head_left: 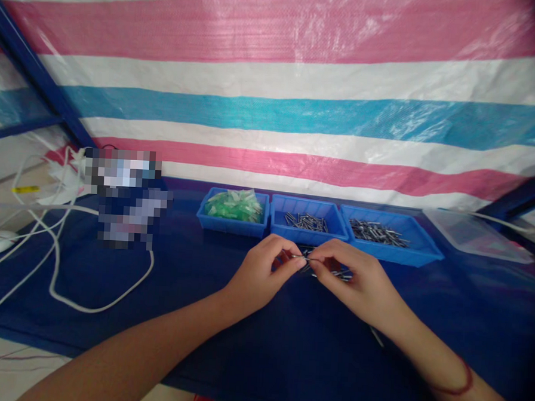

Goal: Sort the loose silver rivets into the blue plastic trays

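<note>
My left hand [264, 269] and my right hand [362, 283] meet fingertip to fingertip over the dark blue table. Thumb and forefinger of each pinch a thin metal pin [307, 259], mostly covered by the fingers; whether it is one piece or two joined end to end I cannot tell. Loose metal pins [342, 275] lie on the table just behind the fingertips, partly hidden by my right hand. Farther back are a middle blue bin [308, 229] and a right blue bin [419, 251], both with short metal pins inside.
A left blue bin [233, 225] holds green plastic packets [235, 206]. White cables [95, 309] loop across the table's left side, near a blurred-out object [125, 175]. A clear plastic sheet [476, 235] lies at right. Striped sheeting [272, 114] hangs behind.
</note>
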### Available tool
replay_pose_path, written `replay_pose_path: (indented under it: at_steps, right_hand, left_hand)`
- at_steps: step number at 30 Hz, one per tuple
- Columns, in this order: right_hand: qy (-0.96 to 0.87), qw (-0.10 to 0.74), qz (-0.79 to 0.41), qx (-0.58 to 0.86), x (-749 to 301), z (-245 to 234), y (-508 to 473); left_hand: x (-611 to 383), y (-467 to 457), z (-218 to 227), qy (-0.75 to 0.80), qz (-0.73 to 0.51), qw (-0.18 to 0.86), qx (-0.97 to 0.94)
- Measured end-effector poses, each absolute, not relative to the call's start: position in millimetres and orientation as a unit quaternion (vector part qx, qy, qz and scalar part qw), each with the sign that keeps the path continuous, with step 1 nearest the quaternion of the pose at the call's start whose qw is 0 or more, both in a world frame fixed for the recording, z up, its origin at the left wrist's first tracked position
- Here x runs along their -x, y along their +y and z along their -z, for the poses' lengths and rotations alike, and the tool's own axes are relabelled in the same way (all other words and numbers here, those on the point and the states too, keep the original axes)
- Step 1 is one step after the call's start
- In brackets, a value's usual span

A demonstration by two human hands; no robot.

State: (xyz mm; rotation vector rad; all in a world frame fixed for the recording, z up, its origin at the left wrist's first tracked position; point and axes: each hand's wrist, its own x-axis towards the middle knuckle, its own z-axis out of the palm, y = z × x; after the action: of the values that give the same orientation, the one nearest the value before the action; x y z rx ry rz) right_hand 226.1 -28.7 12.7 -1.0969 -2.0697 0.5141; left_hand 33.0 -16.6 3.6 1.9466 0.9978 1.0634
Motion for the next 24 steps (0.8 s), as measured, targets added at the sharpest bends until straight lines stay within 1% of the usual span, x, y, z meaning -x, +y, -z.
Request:
replay_pose_path:
  at_steps: [5,9,11,14,17,20,22,24]
  right_hand:
    - [-0.814,0.360,-0.208,0.406,-223,-11,-29]
    - [-0.825,0.359,-0.196,0.391,-223,-11,-26]
    - [-0.822,0.372,-0.148,0.405,-230,-13,-21]
    - [-0.783,0.404,-0.001,0.472,-253,-14,-9]
    - [-0.725,0.388,0.117,0.557,-284,-10,5]
    - [-0.676,0.346,0.184,0.625,-308,-1,15]
    - [-0.646,0.335,0.216,0.651,-313,4,18]
    - [-0.646,0.334,0.221,0.650,-308,4,16]
  left_hand:
    - [-34,-17,-2,0.376,-0.412,0.328,-0.762]
    - [-33,-16,-3,0.372,-0.391,0.299,-0.787]
    - [-30,-14,-4,0.376,-0.371,0.267,-0.806]
    - [-22,-6,-2,0.378,-0.321,0.202,-0.844]
    - [-15,2,0,0.380,-0.258,0.144,-0.877]
    - [-13,4,2,0.393,-0.218,0.117,-0.886]
    - [-15,3,1,0.391,-0.198,0.110,-0.892]
    - [-17,2,0,0.376,-0.174,0.103,-0.905]
